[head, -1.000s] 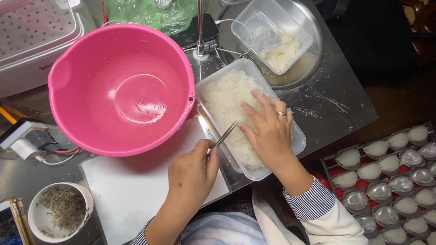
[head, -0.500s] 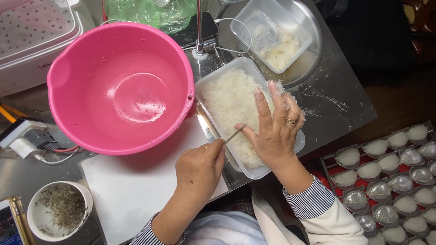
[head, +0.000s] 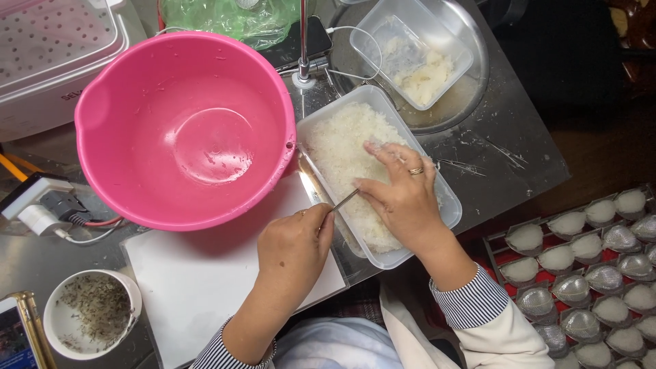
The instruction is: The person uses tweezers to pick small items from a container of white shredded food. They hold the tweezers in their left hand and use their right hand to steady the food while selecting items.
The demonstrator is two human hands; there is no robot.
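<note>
A clear rectangular plastic tray full of white rice lies on the metal table beside a big empty pink bowl. My right hand, with a ring on one finger, rests palm down on the rice, fingers spread and pressing into it. My left hand is closed around a thin metal utensil, whose tip reaches into the rice under my right hand. A white cutting board lies below my left hand.
A second clear tray with some rice sits in a round metal pan at the back. A rack of filled leaf-shaped moulds stands at the right. A small white cup of dried bits, a plug strip and a white perforated box are on the left.
My right hand lifted with fingers raised off the rice, then came down flat on it again. My left hand with the utensil shifted slightly toward the tray.
</note>
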